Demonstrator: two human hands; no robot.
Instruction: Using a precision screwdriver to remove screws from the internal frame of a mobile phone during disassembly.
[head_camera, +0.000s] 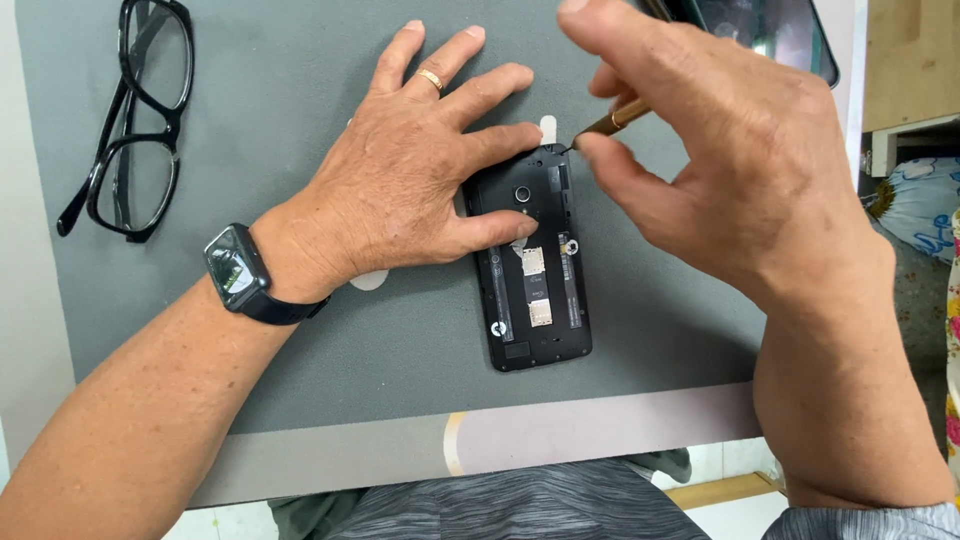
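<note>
Head view: the left hand (420, 175) lies flat with fingers spread, its thumb and forefinger pressing down on an opened black phone (535, 260) that rests back-up on the grey mat (300, 80). Just right of it, the right hand (720, 150) is pinched shut around a slim brass-coloured tool (610, 120), whose tip touches the phone's top edge. Black glasses (135, 120) lie well left of the left hand, and a smartwatch (238, 270) sits on that wrist.
</note>
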